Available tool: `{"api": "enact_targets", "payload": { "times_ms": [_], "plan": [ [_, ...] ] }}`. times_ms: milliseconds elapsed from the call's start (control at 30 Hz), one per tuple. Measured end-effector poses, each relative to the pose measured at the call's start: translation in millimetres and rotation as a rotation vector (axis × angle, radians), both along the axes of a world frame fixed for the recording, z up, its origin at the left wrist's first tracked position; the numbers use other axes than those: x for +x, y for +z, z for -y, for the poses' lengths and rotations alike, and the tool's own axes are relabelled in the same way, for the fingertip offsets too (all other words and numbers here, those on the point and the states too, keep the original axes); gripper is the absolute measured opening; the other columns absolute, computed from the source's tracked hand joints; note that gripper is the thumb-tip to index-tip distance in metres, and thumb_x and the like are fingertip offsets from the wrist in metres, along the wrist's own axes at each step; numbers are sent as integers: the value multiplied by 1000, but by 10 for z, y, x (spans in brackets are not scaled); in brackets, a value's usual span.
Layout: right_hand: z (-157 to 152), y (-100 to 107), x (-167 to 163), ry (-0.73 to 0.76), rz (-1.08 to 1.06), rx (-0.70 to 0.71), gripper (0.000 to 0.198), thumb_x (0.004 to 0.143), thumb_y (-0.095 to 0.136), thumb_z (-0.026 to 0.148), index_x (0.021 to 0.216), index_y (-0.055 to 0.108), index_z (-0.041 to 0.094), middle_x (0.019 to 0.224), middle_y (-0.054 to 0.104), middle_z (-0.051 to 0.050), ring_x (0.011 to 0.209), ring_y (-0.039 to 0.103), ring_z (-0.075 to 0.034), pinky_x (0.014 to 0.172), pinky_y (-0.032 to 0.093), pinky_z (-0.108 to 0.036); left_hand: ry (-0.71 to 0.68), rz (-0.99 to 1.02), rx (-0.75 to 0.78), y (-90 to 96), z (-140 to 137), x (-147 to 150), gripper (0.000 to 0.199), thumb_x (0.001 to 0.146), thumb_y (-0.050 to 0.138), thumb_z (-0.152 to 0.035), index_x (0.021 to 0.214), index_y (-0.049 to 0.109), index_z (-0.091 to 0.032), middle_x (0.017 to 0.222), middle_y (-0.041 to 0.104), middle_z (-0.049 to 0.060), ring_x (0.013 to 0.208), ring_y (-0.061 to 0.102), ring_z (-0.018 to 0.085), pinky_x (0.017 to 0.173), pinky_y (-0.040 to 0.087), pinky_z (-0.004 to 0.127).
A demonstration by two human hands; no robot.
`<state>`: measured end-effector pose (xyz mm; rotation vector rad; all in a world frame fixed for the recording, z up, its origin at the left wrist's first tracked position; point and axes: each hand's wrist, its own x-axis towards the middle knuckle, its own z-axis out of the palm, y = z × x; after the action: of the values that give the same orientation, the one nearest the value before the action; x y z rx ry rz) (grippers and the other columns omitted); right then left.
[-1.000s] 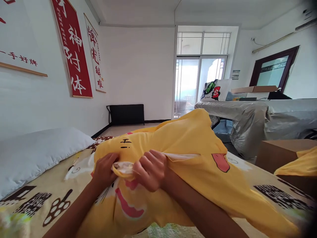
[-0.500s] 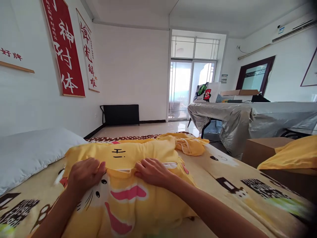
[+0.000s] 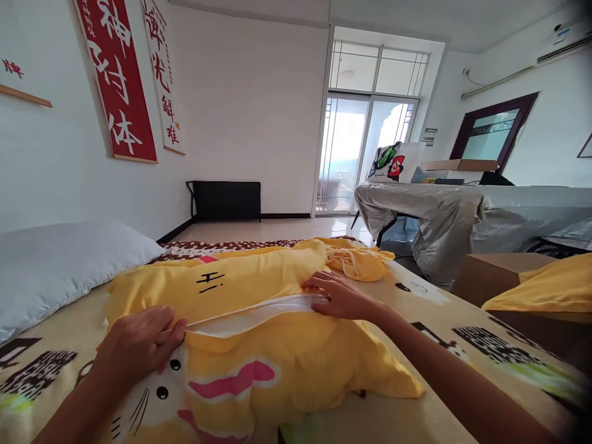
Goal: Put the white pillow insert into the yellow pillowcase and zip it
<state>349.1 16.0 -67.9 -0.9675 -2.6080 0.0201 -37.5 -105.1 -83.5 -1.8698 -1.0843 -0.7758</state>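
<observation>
A yellow pillowcase (image 3: 296,351) printed with a white rabbit and "Hi" lies in front of me. Along its middle runs a long slit, and a white pillow (image 3: 263,316) shows inside. My left hand (image 3: 143,342) is closed on the fabric at the slit's left end, thumb pressed against the fingers. At the right end, my right hand (image 3: 337,295) grips the slit's edge, its fingertips partly hidden by cloth. The pillowcase's lower right corner spreads out over the patterned blanket (image 3: 453,336).
A white pillow (image 3: 69,265) lies at the left. Crumpled yellow cloth (image 3: 361,262) sits beyond the pillowcase. To the right stands a cardboard box (image 3: 485,274) with yellow fabric (image 3: 550,283) over it. Behind is a table with a silvery cover (image 3: 439,216).
My right hand has moved right along the slit, which now gapes wider and shows more white. My left hand has shifted slightly left and down. The view has tilted a little downward.
</observation>
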Motion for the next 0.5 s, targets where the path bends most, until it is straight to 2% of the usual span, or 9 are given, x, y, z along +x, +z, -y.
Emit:
{"api": "enact_targets", "payload": {
  "times_ms": [67, 167, 233, 300, 400, 500],
  "plan": [
    [21, 17, -15, -39, 23, -25, 38, 73, 63, 22, 110, 59, 22, 111, 61, -5, 102, 54, -22, 88, 38, -32, -13, -23, -107, 3, 12, -22, 36, 90, 48, -38, 60, 38, -21, 49, 45, -6, 42, 45, 10, 47, 30, 25],
    [43, 15, -125, -152, 63, -10, 21, 72, 62, 21, 93, 59, 20, 96, 64, -3, 89, 55, -19, 75, 37, -28, -13, -44, -367, 21, 36, -62, 40, 85, 53, -51, 61, 42, -21, 47, 49, -7, 43, 49, 10, 47, 31, 23],
    [37, -23, -220, -208, 104, 25, 11, 73, 60, 20, 84, 57, 19, 87, 63, -3, 82, 55, -18, 69, 34, -27, 36, -37, -516, 39, 51, -74, 38, 85, 52, -53, 64, 46, -21, 50, 55, -6, 47, 55, 11, 48, 32, 23],
    [17, -83, -304, -227, 136, 91, 3, 77, 56, 18, 80, 55, 19, 85, 63, -4, 80, 54, -18, 69, 33, -27, 81, -21, -610, 54, 59, -77, 37, 87, 49, -52, 65, 50, -22, 54, 59, -5, 50, 58, 12, 50, 33, 23],
    [-18, -150, -380, -224, 153, 227, 9, 84, 47, 14, 83, 55, 17, 87, 64, -7, 84, 55, -19, 75, 33, -30, 79, 19, -621, 48, 41, -99, 37, 89, 46, -48, 62, 52, -23, 53, 59, -4, 48, 57, 14, 48, 30, 25],
    [-23, -117, -389, -251, 77, 314, 13, 84, 43, 11, 85, 55, 17, 90, 63, -9, 86, 54, -21, 76, 34, -31, 64, 62, -580, 8, -5, -163, 37, 91, 44, -44, 61, 52, -23, 51, 57, -4, 47, 56, 14, 46, 28, 25]
  ]
}}
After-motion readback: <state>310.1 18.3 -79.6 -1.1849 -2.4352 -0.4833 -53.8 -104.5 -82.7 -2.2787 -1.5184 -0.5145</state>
